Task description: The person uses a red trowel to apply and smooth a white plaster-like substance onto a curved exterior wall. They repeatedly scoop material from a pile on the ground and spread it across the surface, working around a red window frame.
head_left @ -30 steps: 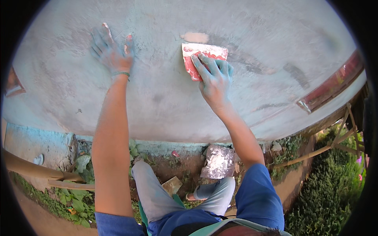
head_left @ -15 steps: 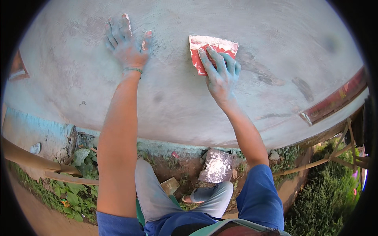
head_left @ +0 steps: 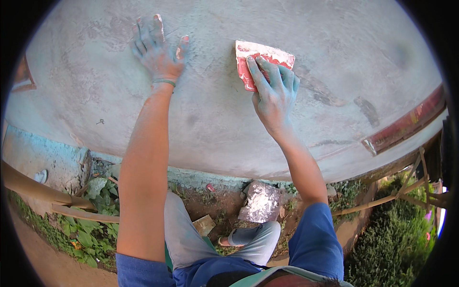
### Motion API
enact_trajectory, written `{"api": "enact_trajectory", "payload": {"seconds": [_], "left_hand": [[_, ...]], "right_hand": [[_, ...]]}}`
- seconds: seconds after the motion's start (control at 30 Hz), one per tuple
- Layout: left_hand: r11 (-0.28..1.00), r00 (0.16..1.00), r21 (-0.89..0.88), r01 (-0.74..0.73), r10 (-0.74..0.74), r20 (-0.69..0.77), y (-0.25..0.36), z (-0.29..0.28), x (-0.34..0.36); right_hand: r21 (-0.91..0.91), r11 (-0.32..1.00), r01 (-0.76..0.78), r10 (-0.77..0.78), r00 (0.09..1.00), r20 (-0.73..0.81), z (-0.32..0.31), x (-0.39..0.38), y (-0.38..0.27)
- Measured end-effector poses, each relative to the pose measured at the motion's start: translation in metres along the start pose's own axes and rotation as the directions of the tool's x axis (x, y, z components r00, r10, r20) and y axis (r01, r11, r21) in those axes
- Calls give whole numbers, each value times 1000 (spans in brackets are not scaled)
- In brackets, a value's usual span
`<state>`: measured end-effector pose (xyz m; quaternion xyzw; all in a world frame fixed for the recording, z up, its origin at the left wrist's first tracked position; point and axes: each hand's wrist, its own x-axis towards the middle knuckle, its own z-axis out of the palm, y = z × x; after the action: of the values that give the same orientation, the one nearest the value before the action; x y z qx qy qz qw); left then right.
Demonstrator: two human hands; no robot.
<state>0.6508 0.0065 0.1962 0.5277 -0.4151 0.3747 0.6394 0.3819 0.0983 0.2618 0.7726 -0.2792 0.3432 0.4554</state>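
Fingers spread, my left hand [head_left: 160,56] lies flat against the grey-blue plastered wall [head_left: 205,138], with white smears on some fingertips. My right hand [head_left: 275,98] grips a red putty spreader [head_left: 246,79] whose far edge is crusted with white filler. The spreader rests on the wall, its far edge pointing away from me. My right fingers press over its face; the thumb is mostly hidden. Bluish dust coats both hands. Dark patches [head_left: 367,111] mark the wall to the right of the spreader.
A red-brown frame [head_left: 406,119] borders the wall at right. Below, a white-smeared board [head_left: 260,203] lies on the ground by my legs. Bamboo poles [head_left: 43,191] cross at left and right. Leafy plants [head_left: 86,234] grow at left, denser greenery [head_left: 387,239] at right.
My right hand and the spreader have shifted slightly to the right along the wall. My left hand sits a little farther right too, still flat on the plaster.
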Motion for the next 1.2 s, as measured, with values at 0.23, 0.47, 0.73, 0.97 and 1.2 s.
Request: {"api": "enact_trajectory", "payload": {"seconds": [0.23, 0.47, 0.73, 0.97, 1.2], "left_hand": [[1000, 1000, -18, -17, 17, -11, 0, -1, -2], [1000, 1000, 16, -2, 2, 2, -1, -2, 0], [1000, 999, -4, -12, 12, -35, -2, 2, 1], [998, 999, -64, -9, 5, -51, -2, 3, 2], [1000, 1000, -13, 11, -11, -12, -1, -1, 0]], "right_hand": [[4, 1000, -24, 24, 999, 21, 20, -21, -2], [141, 987, -79, 65, 993, 100, -3, -25, -7], [55, 994, -94, 100, 986, -130, 41, 1, -31], [88, 977, -193, 199, 978, -67, 65, -14, -52], [253, 943, -218, 223, 975, 10, 23, -6, -54]]}}
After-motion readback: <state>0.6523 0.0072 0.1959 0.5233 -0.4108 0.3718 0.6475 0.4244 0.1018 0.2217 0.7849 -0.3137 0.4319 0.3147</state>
